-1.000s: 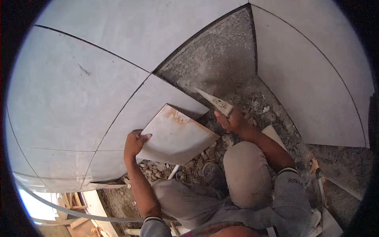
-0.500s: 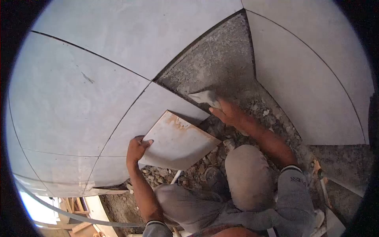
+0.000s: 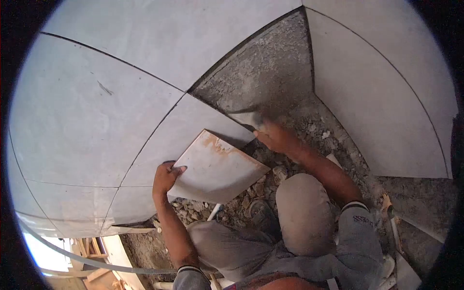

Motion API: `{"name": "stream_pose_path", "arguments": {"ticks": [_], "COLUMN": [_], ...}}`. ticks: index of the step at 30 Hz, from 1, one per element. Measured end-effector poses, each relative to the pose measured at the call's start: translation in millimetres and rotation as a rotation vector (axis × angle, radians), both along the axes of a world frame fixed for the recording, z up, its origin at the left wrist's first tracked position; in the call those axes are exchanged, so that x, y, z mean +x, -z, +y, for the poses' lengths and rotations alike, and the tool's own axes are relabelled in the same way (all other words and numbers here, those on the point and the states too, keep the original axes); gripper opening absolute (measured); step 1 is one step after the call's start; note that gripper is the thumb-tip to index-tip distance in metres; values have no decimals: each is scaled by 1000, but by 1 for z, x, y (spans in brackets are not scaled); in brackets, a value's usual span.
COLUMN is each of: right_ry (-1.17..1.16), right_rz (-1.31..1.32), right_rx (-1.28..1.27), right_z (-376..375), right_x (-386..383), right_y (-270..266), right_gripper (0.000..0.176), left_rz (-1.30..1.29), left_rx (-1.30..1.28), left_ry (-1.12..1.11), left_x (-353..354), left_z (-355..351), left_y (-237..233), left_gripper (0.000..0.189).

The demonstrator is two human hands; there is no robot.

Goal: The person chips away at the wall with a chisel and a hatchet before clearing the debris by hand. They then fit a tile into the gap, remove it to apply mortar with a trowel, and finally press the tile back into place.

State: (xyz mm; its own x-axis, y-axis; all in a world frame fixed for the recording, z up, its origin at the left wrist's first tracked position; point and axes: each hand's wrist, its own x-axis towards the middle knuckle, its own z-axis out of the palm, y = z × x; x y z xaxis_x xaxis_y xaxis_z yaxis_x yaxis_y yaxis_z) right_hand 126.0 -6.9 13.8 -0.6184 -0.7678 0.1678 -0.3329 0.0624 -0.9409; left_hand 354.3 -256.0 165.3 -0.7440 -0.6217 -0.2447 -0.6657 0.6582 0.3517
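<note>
- Nearest the camera, the person's bent knee stands between the two forearms; a shoe is planted beside it, among rubble. A white pipe shows near the shoe.
- Left hand: grip clamped on the left edge of a loose tile, thumb on the upper face, remaining fingers largely hidden at the edge.
- Loose tile: located in front of the knees, between the two hands, tilted, with brown staining along its upper edge. That edge slants from upper left to lower right. No clearly longer side can be told through the lens distortion. Whether its underside touches anything cannot be told.
- Right hand: grip closed around a pointed tool, blurred, tip toward the left. The tip lies at the border of the laid tile; actual contact cannot be confirmed.
- Governing relation: the bare patch lies up and to the right of the loose tile, past its stained edge, with part of the laid tile in between. The right hand is nearer the bare patch; the left hand holds the tile's opposite side.
- Farther out: the bare patch is rough and grey, bordered above and left by pale tiles and on the right by a large tile.
</note>
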Motion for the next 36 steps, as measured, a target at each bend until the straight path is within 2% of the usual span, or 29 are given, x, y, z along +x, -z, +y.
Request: {"name": "stream_pose_path", "arguments": {"ticks": [4,7,9,13,16,18,21,22,25,27,30,31,34,36], "right_ry": [32,-26,-14,-45,10,15,82,71,92,26,9,-3,84,62], "right_rz": [-4,-224,27,-36,-199,72,-6,-30,27,59,-42,-49,-126,-56], "right_rx": [-12,88,38,-57,-109,100,-39,-27,-209,186,240,252,52,-22], "right_z": [9,9,-9,9,14,3,12,14,8,3,19,23,27,7], "right_x": [-8,0,-3,-5,7,4,3,10,8,2,1,5,20,10], "right_y": [3,8,23,18,10,14,13,27,51,34,61,66,64,78], "right_gripper": [46,65,62,57,52,41,39,39,41,41,41,41,50,48], "left_rz": [41,-17,-47,8,25,-15,31,7,-24,-2,19,39,-14,-21], "left_rx": [-8,25,17,-19,10,-31,-62,-51,28,-6,-62,-79,3,29], "left_ry": [-10,-42,-18,-14,-4,-3,9,-2,-14,-6,49,24,-16,-20], "left_x": [-3,-1,-2,3,5,-1,-1,5,5,3,2,1,-5,1], "left_z": [0,1,-3,-8,-6,-3,0,0,-5,-8,-7,-5,3,-3], "left_y": [-1,-1,-2,6,6,2,4,4,2,5,5,7,-3,3], "left_gripper": [37,40,39,37,36,36,35,35,35,33,33,33,33,33]}}
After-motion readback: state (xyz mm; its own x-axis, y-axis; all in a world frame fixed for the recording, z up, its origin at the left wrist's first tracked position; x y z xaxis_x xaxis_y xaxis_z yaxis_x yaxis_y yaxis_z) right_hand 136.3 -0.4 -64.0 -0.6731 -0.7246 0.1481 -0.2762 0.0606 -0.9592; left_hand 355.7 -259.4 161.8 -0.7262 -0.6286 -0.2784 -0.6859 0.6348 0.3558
